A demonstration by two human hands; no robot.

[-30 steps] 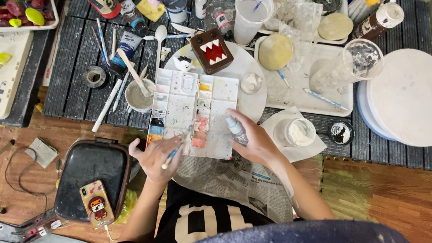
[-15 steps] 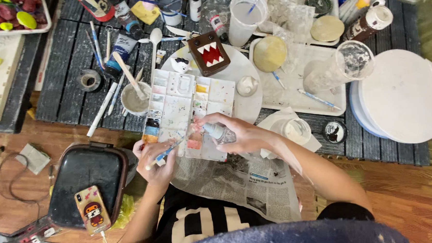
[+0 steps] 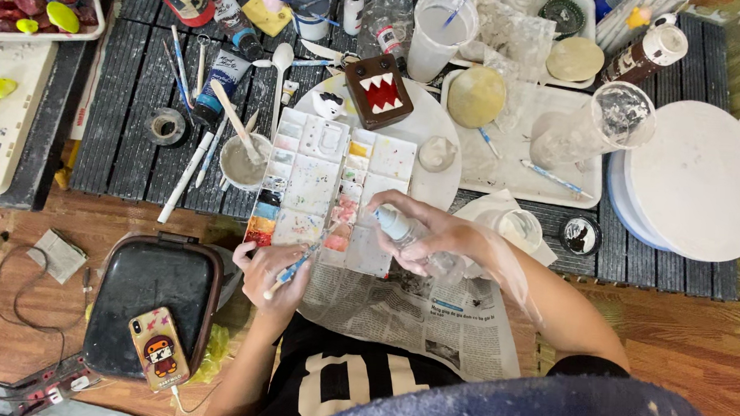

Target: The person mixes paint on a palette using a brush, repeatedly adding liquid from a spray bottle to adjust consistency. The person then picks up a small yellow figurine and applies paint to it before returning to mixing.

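Note:
A white paint palette (image 3: 317, 185) with several stained wells lies on the dark slatted table, its near edge over a newspaper (image 3: 432, 315). My left hand (image 3: 274, 270) grips a thin paintbrush (image 3: 294, 267) whose tip points toward the palette's lower row. My right hand (image 3: 431, 236) holds a small clear spray bottle (image 3: 396, 224), its nozzle aimed at the palette's right side.
A brown box with white teeth (image 3: 381, 90) sits on a round white plate (image 3: 439, 153). A cup of grey water (image 3: 243, 159), paint tubes, brushes, a white tray (image 3: 547, 157) and a white round lidded tub (image 3: 695, 189) crowd the table. A phone (image 3: 158, 348) lies on a black case (image 3: 154, 298).
My right hand carried the spray bottle leftward over the palette. My left hand with the brush drew back slightly toward me.

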